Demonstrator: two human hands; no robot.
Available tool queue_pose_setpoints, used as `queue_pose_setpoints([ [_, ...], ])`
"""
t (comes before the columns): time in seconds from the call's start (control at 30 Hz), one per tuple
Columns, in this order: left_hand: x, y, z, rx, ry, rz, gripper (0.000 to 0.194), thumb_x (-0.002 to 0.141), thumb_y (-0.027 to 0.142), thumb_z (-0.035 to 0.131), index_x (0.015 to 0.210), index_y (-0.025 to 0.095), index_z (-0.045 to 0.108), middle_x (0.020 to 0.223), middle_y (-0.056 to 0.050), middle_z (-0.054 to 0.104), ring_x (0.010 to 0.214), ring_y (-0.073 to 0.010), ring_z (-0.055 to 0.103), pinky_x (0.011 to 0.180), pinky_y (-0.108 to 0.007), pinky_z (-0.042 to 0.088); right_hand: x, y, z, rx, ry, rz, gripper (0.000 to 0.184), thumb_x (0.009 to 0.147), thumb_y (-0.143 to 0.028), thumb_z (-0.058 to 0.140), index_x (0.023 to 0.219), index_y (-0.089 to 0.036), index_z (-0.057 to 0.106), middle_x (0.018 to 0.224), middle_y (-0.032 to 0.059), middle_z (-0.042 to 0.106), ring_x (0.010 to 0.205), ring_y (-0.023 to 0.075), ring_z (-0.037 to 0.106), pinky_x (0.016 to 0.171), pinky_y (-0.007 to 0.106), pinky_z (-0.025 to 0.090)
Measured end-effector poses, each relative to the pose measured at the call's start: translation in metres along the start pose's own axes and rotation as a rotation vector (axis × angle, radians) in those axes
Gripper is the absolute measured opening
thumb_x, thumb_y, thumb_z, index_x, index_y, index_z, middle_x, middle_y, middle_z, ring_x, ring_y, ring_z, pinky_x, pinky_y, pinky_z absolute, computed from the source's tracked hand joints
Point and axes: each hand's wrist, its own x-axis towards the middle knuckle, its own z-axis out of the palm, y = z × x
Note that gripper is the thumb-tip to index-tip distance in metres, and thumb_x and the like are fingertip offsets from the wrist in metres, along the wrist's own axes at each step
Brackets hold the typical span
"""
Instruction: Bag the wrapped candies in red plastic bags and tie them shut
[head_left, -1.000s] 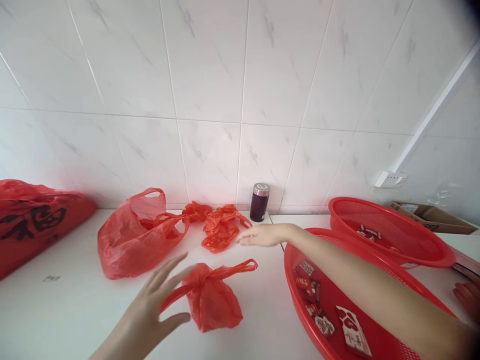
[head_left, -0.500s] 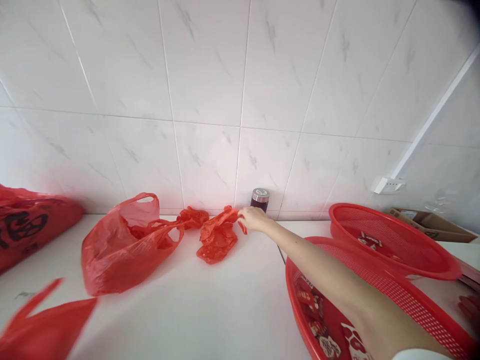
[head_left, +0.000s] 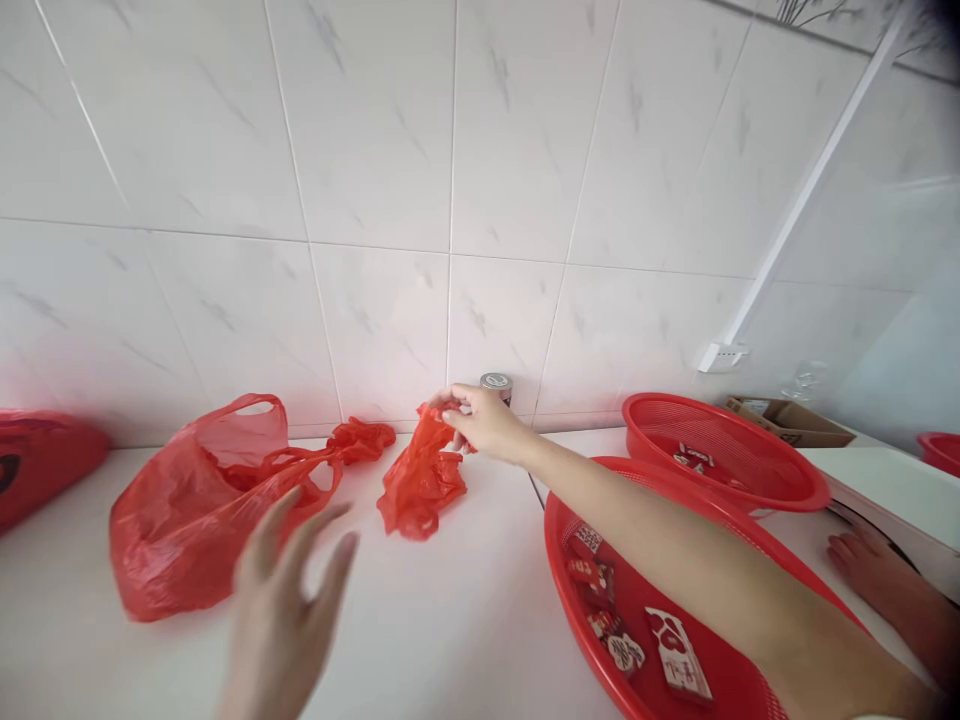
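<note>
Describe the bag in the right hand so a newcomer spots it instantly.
On the white table, look between the big loop-handled red bag and the nearer red basket. The crumpled red bag there is the only one gripped by the right hand.

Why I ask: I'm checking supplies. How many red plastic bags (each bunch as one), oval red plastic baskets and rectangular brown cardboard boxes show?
Red plastic bags: 4
Oval red plastic baskets: 2 (unclear red edge at far right excluded)
Rectangular brown cardboard box: 1
Total: 7

head view, facing wall, angled down
</note>
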Motion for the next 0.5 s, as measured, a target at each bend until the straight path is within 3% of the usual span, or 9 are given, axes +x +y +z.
queue_pose_setpoints([
  [0.03,0.005,0.018,0.015,0.021,-0.01,0.047,0.029,0.092,0.037,0.048,0.117,0.028,0.059,0.148,-0.012,0.033,0.137,-0.0361,0.033,0.106,-0.058,0.034,-0.012,-0.008,0.005,0.062,-0.027,0.025,0.027,0.091,-0.018,0.048,0.116,-0.022,0.057,0.109,0.0062,0.064,0.051,0.004,0.057,0.043,0.016,0.044],
  [0.1,0.014,0.041,0.042,0.129,-0.044,-0.003,0.032,0.093,0.037,0.046,0.119,0.025,0.061,0.153,-0.015,0.026,0.141,-0.0409,0.022,0.104,-0.063,0.032,-0.039,-0.024,0.009,0.178,-0.12,0.085,0.039,0.089,-0.013,0.047,0.126,-0.023,0.054,0.122,0.0085,0.059,0.047,0.0007,0.051,0.043,0.015,0.043],
  [0.2,0.024,0.027,0.052,0.255,-0.236,-0.187,0.032,0.093,0.027,0.041,0.113,0.018,0.064,0.151,-0.016,0.036,0.134,-0.0391,0.037,0.101,-0.055,0.04,-0.077,-0.037,-0.005,0.22,-0.323,0.141,0.058,0.085,-0.006,0.045,0.138,-0.03,0.045,0.135,0.008,0.051,0.048,-0.0019,0.044,0.047,0.014,0.041],
  [0.23,0.027,0.012,0.047,0.264,-0.275,-0.235,0.033,0.09,0.021,0.041,0.114,0.018,0.063,0.147,-0.014,0.042,0.127,-0.0369,0.046,0.094,-0.05,0.047,-0.086,-0.037,-0.014,0.196,-0.402,0.153,0.062,0.084,-0.005,0.045,0.139,-0.032,0.045,0.136,0.0069,0.051,0.049,-0.002,0.043,0.047,0.014,0.04],
  [0.3,0.031,-0.021,0.028,0.307,-0.293,-0.325,0.039,0.088,0.021,0.041,0.12,0.014,0.06,0.144,-0.018,0.045,0.122,-0.0428,0.047,0.083,-0.053,0.05,-0.097,-0.029,-0.036,0.074,-0.538,0.183,0.058,0.084,-0.004,0.044,0.134,-0.032,0.053,0.13,0.0037,0.057,0.05,-0.0009,0.043,0.048,0.014,0.038],
  [0.37,0.035,-0.043,0.006,0.31,-0.428,-0.317,0.033,0.084,0.022,0.045,0.111,0.015,0.064,0.134,-0.016,0.055,0.116,-0.0414,0.053,0.08,-0.052,0.052,-0.099,-0.015,-0.054,-0.176,-0.588,0.216,0.048,0.085,-0.005,0.043,0.119,-0.029,0.066,0.114,0.001,0.065,0.053,0.002,0.047,0.049,0.015,0.037],
  [0.47,0.04,-0.046,-0.019,0.028,-0.777,-0.209,0.029,0.077,0.033,0.061,0.104,0.02,0.064,0.107,-0.008,0.069,0.1,-0.0306,0.063,0.08,-0.038,0.054,-0.095,-0.001,-0.059,-0.655,-0.395,0.207,0.038,0.086,-0.01,0.047,0.112,-0.025,0.07,0.096,0.0043,0.07,0.066,0.013,0.06,0.057,0.022,0.043],
  [0.5,0.041,-0.041,-0.024,-0.095,-0.798,-0.215,0.035,0.078,0.039,0.061,0.108,0.022,0.063,0.101,-0.006,0.071,0.097,-0.0279,0.065,0.079,-0.035,0.055,-0.095,-0.002,-0.056,-0.76,-0.309,0.197,0.04,0.086,-0.012,0.048,0.12,-0.023,0.065,0.099,0.0074,0.069,0.074,0.0181,0.063,0.062,0.026,0.045],
])
